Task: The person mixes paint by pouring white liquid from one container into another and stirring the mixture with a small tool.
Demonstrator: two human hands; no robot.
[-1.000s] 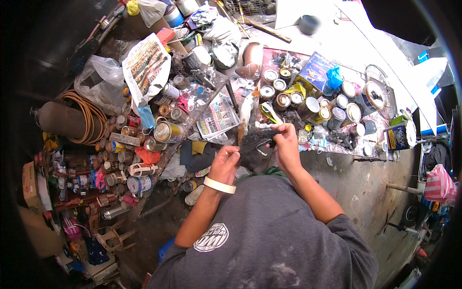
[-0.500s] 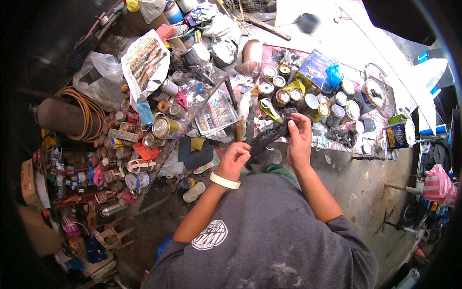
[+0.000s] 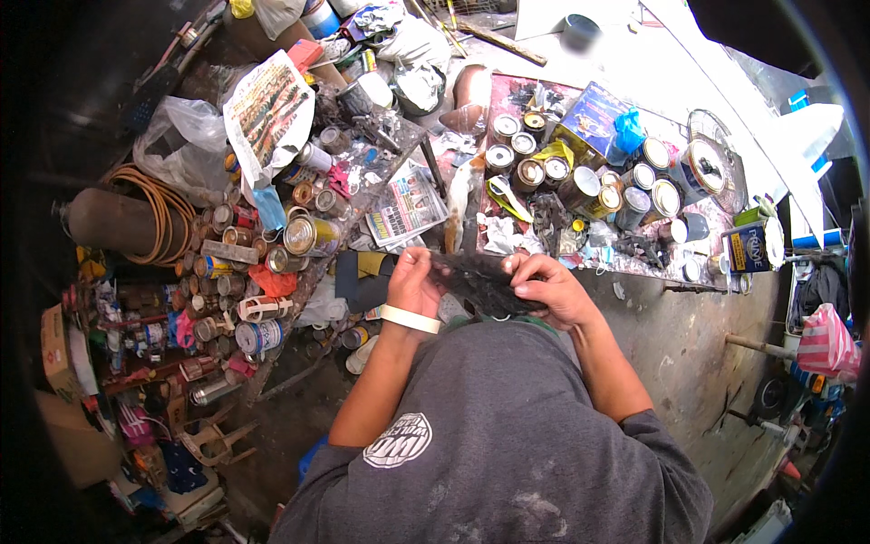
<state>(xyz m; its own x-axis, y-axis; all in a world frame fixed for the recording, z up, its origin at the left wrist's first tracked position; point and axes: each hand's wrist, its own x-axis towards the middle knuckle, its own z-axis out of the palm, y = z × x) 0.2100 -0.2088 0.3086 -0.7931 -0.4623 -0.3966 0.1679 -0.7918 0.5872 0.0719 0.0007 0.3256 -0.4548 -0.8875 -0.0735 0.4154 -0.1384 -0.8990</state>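
Note:
A dark, thin, crumpled sheet is stretched between my two hands in front of my chest; I cannot tell whether it is cloth or plastic. My left hand pinches its left end. At the other end, the bent fingers of my right hand grip it near its upper edge. Around my left wrist hangs a cream ring, like a roll of masking tape. Just beyond the sheet lie a folded newspaper and a long white and orange-brown shape, perhaps a cat.
Several paint cans crowd the paint-stained table ahead to the right, beside a blue box. More cans fill the cluttered bench on the left. A gas cylinder with a coiled hose lies farther left. Concrete floor shows at right.
The dark sheet has been spread wider between my hands. My left hand has shifted left and slightly up; my right hand has come down and turned its fingers inward onto the sheet.

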